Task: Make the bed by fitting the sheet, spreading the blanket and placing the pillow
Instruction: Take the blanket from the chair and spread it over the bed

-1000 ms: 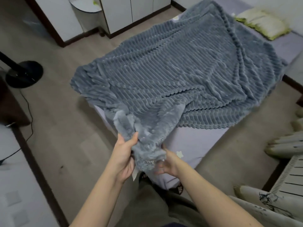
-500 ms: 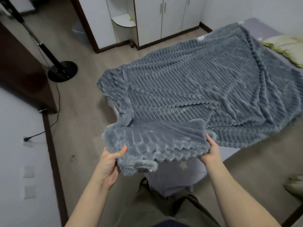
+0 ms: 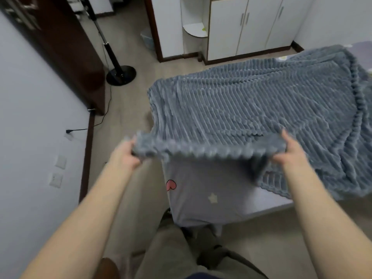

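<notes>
The fingers of the left hand (image 3: 125,155) are curled around 1 corner of the grey blanket (image 3: 251,109), and the fingers of the right hand (image 3: 289,151) are clamped on the same near edge further along, at 3 o'clock from the left one. Between the 2 hands the edge is pulled into a straight line and lifted above the bed. From there the ribbed blanket spreads toward 1 o'clock over the mattress. Under the lifted edge, at 6 o'clock, the lilac sheet (image 3: 201,190) with a heart and a star covers the bed corner. A fan stand (image 3: 120,74) is on the floor at 11 o'clock, and white cabinets (image 3: 249,27) are at 12 o'clock.
</notes>
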{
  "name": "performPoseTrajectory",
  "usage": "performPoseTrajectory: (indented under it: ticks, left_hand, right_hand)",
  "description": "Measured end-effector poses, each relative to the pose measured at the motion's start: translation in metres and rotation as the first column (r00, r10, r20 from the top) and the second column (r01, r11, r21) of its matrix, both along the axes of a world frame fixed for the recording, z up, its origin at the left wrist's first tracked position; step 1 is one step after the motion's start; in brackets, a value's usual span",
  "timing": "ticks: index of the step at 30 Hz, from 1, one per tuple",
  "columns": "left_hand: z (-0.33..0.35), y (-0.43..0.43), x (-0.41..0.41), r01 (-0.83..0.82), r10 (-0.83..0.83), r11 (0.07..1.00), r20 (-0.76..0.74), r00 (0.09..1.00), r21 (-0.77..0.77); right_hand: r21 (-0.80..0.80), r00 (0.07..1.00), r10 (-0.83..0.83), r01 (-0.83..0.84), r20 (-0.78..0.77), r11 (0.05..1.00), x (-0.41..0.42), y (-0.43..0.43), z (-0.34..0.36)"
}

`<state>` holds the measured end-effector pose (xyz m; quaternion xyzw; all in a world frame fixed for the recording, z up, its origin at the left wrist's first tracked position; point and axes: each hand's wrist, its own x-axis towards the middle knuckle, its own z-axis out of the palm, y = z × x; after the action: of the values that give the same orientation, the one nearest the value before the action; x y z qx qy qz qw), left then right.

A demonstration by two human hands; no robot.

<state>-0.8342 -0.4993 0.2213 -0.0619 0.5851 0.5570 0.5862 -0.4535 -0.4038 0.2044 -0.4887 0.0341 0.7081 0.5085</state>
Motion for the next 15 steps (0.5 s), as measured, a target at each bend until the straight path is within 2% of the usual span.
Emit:
performPoseTrajectory:
  ticks: [2,3,5,7,9,11,13,15]
  left_hand:
    - [0.039,-0.003,-0.015,-0.063,0.085,0.955,-0.061,0.995,0.290]
    - [0.052,-0.014,-0.021,-0.075,0.117,0.922,-0.089,0.989,0.381]
    - [0.061,-0.045,-0.025,-0.051,0.133,0.891,-0.152,0.979,0.451]
    - [0.037,-0.080,-0.023,-0.095,0.166,0.916,-0.152,0.974,0.389]
    - [-0.011,-0.117,-0.019,-0.166,0.190,0.961,-0.097,0.977,0.221]
    - [-0.059,-0.152,-0.012,-0.146,0.146,0.989,-0.023,0.989,0.004]
    - [-0.095,-0.179,-0.003,-0.078,0.091,0.982,0.068,0.994,-0.172]
    - [-0.123,-0.194,0.006,-0.053,0.080,0.965,0.098,0.992,-0.256]
  right_hand:
    - [0.254,0.996,0.086,-0.084,0.004,0.964,-0.001,0.021,0.043]
    - [0.359,0.996,0.081,-0.060,-0.043,0.932,0.001,0.023,0.058]
    - [0.478,0.990,0.080,-0.013,-0.119,0.878,0.007,0.015,0.063]
    - [0.492,0.984,0.128,-0.052,-0.123,0.869,0.016,-0.005,0.038]
    - [0.351,0.973,0.206,-0.159,-0.101,0.923,0.022,-0.038,-0.008]
    - [0.089,0.968,0.250,-0.247,-0.024,0.965,0.031,-0.074,-0.055]
    - [-0.121,0.952,0.304,-0.298,0.039,0.947,0.045,-0.103,-0.092]
    - [-0.239,0.931,0.354,-0.325,0.086,0.915,0.058,-0.124,-0.116]
